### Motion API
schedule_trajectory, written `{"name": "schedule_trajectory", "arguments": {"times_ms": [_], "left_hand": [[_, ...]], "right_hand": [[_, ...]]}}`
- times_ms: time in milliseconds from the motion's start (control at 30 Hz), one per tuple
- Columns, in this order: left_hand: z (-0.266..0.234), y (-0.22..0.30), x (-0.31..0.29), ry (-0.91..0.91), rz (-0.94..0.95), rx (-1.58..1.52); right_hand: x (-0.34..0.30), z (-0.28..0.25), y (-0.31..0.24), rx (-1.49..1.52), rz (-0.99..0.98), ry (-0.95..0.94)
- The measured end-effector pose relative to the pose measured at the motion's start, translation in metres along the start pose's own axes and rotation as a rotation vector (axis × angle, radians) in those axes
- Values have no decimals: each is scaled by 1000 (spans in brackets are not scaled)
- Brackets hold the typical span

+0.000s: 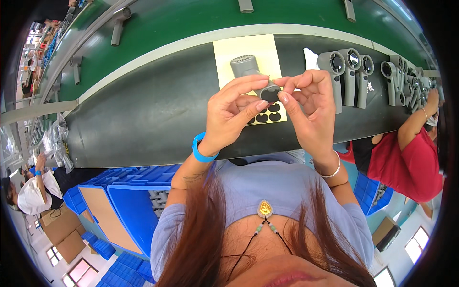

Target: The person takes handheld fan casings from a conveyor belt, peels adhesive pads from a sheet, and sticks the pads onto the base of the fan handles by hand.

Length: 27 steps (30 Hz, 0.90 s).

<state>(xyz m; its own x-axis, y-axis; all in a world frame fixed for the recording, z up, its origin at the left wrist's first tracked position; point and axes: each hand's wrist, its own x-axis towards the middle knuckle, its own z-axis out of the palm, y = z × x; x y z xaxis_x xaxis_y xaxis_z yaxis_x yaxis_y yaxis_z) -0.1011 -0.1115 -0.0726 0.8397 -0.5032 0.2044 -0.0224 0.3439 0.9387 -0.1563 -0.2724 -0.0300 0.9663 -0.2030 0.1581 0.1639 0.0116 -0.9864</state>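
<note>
A grey handheld fan (245, 65) is tilted above a yellow sheet, its vented head pointing away from me and its handle end toward me. My left hand (232, 107) is closed around the handle, thumb below and fingers above. On the handle's end sits a black oval sticker (271, 93). The thumb and index finger of my right hand (308, 103) pinch at that sticker's right edge; whether they also grip the handle I cannot tell. Several more black stickers (274, 116) lie on the yellow sheet (222, 50), partly hidden by my left hand.
Several grey fans (349, 79) lie to the right on the dark work surface (138, 105). Beyond a pale rail runs a green conveyor (191, 24) carrying spaced fans. A co-worker in a red top (406, 162) reaches in at right. Blue crates (131, 205) stand lower left.
</note>
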Motion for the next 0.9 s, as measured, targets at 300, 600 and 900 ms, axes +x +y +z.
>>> {"name": "schedule_trajectory", "arguments": {"times_ms": [300, 600, 900], "left_hand": [[2, -3, 2, 6, -8, -7], [3, -3, 1, 13, -11, -22], [7, -7, 1, 19, 4, -36]], "right_hand": [[0, -1, 0, -39, 6, 10], [0, 0, -1, -58, 11, 15], [0, -4, 1, -141, 35, 43]]}}
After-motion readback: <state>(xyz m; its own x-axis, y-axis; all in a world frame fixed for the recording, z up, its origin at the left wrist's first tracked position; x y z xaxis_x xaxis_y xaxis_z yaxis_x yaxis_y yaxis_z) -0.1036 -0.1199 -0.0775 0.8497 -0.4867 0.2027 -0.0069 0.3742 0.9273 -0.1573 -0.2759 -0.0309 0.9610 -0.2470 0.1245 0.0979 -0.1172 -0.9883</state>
